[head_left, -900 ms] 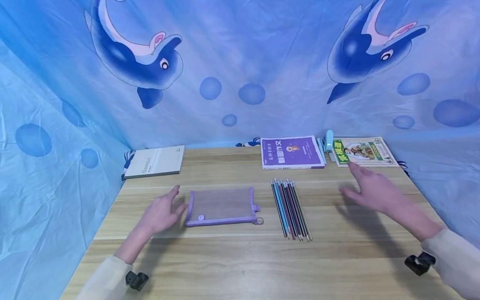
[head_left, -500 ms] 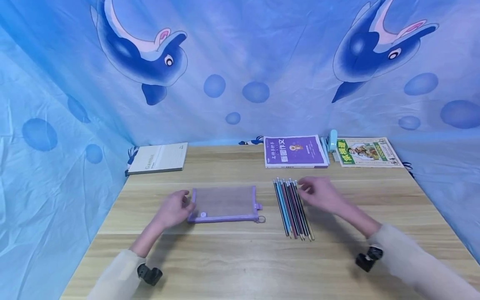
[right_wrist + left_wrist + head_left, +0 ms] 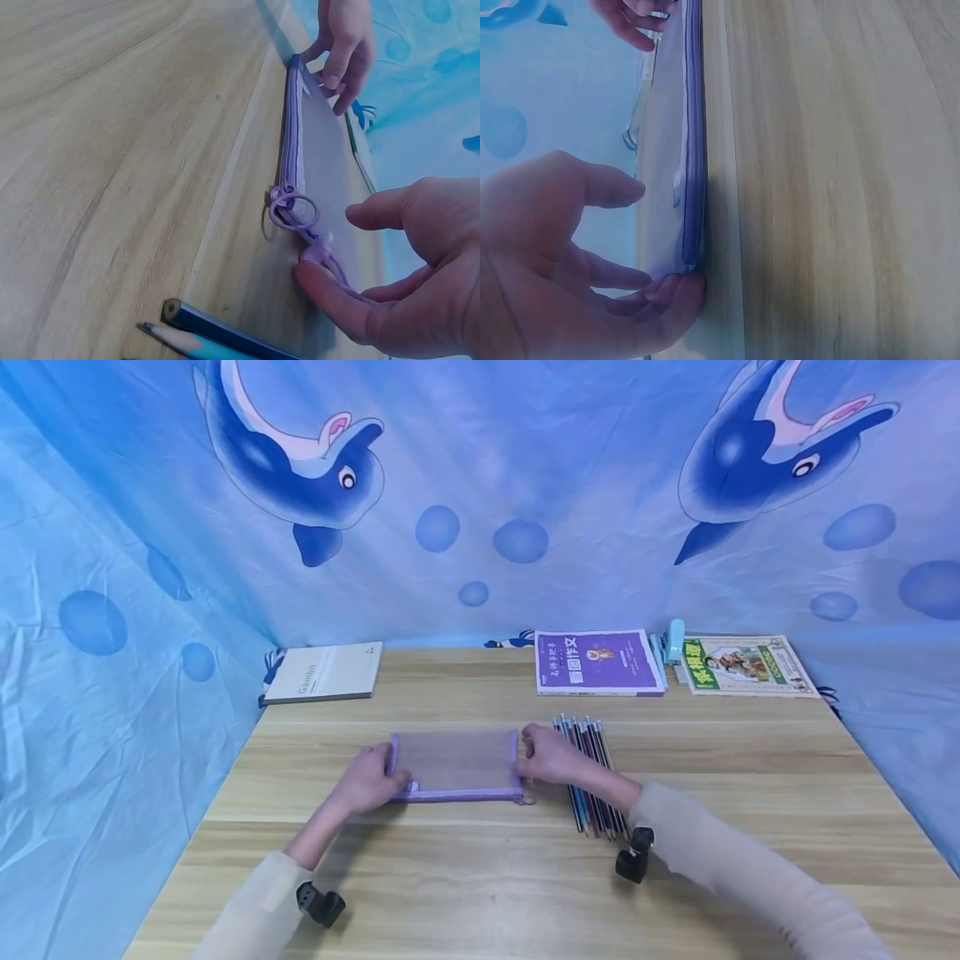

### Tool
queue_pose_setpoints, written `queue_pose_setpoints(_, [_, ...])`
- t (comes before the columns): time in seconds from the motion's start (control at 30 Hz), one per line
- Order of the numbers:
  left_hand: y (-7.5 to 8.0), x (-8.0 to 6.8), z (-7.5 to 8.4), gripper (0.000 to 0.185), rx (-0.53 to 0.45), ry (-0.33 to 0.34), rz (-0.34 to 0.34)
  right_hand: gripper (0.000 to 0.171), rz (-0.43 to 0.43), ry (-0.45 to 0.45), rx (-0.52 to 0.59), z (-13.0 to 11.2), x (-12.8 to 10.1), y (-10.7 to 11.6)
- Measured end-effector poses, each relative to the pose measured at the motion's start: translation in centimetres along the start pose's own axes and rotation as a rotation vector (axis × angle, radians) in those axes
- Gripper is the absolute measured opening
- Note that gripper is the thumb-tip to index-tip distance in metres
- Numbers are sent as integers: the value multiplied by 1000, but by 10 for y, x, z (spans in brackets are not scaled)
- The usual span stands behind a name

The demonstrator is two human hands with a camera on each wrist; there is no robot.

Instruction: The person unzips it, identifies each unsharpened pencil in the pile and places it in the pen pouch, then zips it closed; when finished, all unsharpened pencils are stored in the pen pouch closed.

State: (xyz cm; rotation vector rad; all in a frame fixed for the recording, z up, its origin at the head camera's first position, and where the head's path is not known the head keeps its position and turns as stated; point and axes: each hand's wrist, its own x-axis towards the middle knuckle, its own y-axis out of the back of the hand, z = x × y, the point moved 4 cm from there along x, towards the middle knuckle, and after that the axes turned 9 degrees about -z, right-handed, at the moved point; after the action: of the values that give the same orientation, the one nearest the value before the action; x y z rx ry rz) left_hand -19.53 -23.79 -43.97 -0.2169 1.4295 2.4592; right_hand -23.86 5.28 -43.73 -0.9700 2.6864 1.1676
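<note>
A flat mesh zip pouch with purple edging lies on the wooden table, its zipper along the near side. My left hand is at the pouch's left end; in the left wrist view the lower fingertips touch that end, with a gap below the uppermost digit. At the opposite end is my right hand, a fingertip against the purple tab beside the zipper ring. A gap shows between its thumb and fingers. Several pencils lie side by side, partly hidden under the right wrist.
Along the back edge lie a pale notebook, a purple book and a green-and-yellow illustrated booklet. A light-blue stapler-like object sits between the last two. A blue dolphin-print cloth hangs behind the table.
My right hand has swept left, past the pencils, to the pouch's right end. The left hand has moved slightly right onto the pouch's left end. The pouch still lies flat.
</note>
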Motion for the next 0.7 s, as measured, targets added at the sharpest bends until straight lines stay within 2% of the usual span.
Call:
queue_pose_setpoints(0.2, [-1, -1, 1, 69, -2, 11, 6, 75, -27, 7, 112, 3, 7, -7])
queue_pose_setpoints(0.4, [0, -4, 0, 67, -54, 19, 7, 88, -95, 7, 348, 9, 7, -8])
queue_pose_setpoints(0.53, [-3, -7, 1, 57, -101, 8, 48, 88, -104, -19, 477, 16, 7, -10])
queue_pose_setpoints(0.57, [-5, -8, 3, 57, -99, 5, 88, 88, -99, -23, 496, 17, 7, -10])
queue_pose_setpoints(0.63, [-11, -14, 9, 57, -81, -27, 209, 87, -88, -26, 533, 20, 6, -11])
queue_pose_setpoints(0.7, [-19, -22, 26, 57, -36, -119, 364, 86, -78, -24, 552, 20, 6, -11])
